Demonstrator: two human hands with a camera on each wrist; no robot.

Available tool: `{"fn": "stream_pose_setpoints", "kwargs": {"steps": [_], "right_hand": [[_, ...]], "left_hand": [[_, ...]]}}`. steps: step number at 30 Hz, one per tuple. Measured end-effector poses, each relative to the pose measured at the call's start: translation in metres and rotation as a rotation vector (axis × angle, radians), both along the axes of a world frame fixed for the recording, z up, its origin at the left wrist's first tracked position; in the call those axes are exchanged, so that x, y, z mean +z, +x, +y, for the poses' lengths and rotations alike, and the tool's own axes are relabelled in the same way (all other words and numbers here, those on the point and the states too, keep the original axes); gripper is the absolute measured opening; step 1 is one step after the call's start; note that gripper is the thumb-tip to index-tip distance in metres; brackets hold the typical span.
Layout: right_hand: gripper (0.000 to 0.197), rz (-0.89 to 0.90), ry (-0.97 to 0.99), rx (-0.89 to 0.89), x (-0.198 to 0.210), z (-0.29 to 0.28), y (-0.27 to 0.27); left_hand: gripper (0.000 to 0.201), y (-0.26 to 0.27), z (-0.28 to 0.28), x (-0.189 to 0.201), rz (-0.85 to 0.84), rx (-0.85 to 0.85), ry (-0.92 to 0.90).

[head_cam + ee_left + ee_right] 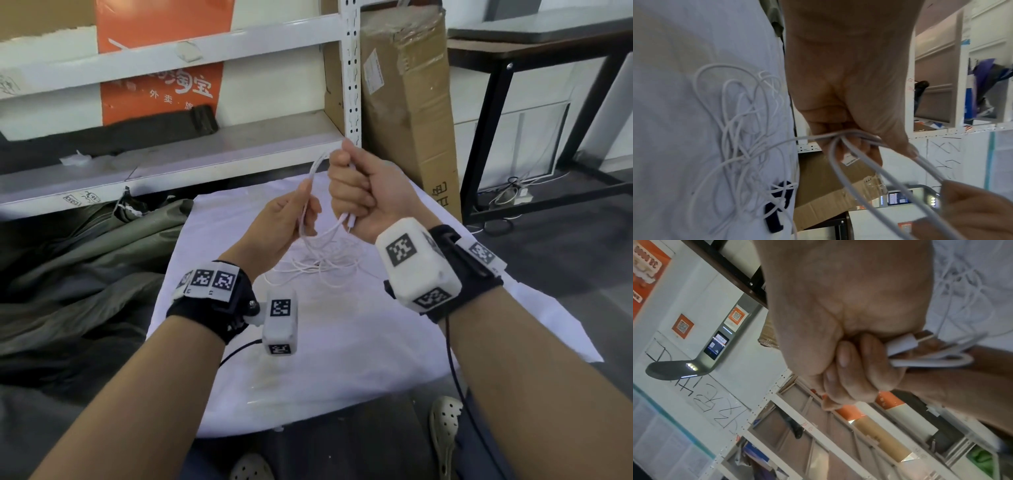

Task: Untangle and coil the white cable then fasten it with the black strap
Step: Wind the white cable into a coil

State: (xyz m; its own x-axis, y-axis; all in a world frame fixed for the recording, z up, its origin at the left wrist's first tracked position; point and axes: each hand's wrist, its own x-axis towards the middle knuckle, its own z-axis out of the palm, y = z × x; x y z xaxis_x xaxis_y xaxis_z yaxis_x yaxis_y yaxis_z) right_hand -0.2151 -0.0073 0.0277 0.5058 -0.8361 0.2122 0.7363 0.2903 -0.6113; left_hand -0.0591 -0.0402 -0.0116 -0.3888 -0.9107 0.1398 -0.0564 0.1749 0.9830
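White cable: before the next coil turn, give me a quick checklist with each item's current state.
1. Right hand grips the white cable end, plug kept in the fist: ok.
2. Left hand pinches the loop strands: ok.
3. Rest of the cable untangled: not ok, a knotted pile lies on the white cloth.
4. Black strap free to pick up: not ok, cable strands cross over it.
5. Coil finished: not ok, only first loops formed.
6. Second plug located: cannot tell.

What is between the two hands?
White cable arcs from the left hand to the right hand, and another loop sags below; the head view shows it.
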Motion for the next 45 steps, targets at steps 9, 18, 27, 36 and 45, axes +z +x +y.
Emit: {"fn": "stream_pose_setpoints", "kwargs": {"steps": [9,18,27,36,45], "right_hand": [[0.051,-0.338,0.146,-0.313,0.02,0.002,-0.021],[0.039,-0.279,0.432,-0.803,0.001,0.004,-0.037],[0.038,-0.356,0.494,-0.877,-0.015,0.01,-0.045],[0.038,-0.391,0.533,-0.929,-0.03,0.013,-0.052],[0.047,-0.285,0.437,-0.641,-0.026,0.029,-0.034]], "left_hand": [[0.01,0.021,-0.005,-0.032,-0.808,-0.099,-0.08],[0.03,0.031,-0.004,-0.008,-1.069,0.256,-0.448],[0.015,0.052,-0.018,0.052,-1.189,0.548,-0.807],[0.026,0.069,-0.012,0.002,-1.473,0.279,-0.344],[0.048,0.031,0.009,0.006,-1.124,0.104,-0.352]]}}
